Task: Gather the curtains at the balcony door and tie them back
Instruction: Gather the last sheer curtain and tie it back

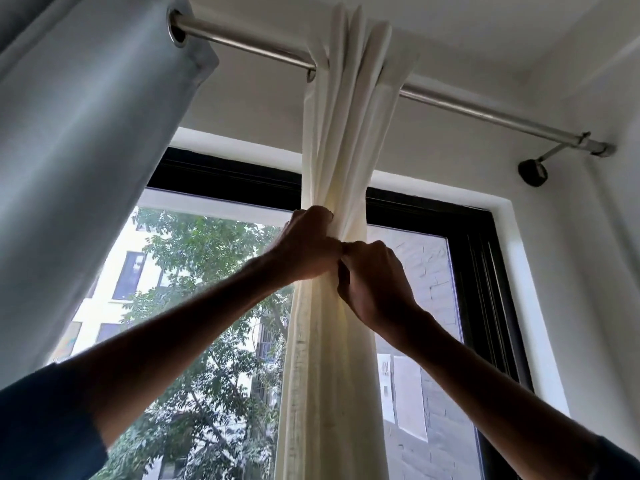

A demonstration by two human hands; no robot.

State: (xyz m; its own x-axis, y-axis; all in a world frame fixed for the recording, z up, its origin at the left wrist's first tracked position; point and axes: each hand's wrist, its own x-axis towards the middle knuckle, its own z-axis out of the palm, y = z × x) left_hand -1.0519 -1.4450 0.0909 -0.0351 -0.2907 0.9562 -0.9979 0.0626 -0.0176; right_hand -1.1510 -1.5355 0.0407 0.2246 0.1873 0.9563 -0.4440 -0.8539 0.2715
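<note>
A cream curtain (pixel 341 140) hangs bunched into a narrow column from the metal rod (pixel 249 43). Both hands are raised to it at about mid height of the view. My left hand (pixel 308 245) is closed around the gathered folds from the left. My right hand (pixel 375 282) presses against the bundle from the right, fingers curled into the fabric, thumb touching the left hand. A grey-blue curtain (pixel 79 140) hangs from the same rod at the upper left. Whether a tie or cord is in my hands is hidden.
The black-framed balcony door (pixel 485 258) fills the middle, with trees and buildings beyond the glass. The rod's wall bracket (pixel 533 171) sits on the white wall at upper right. White ceiling lies just above the rod.
</note>
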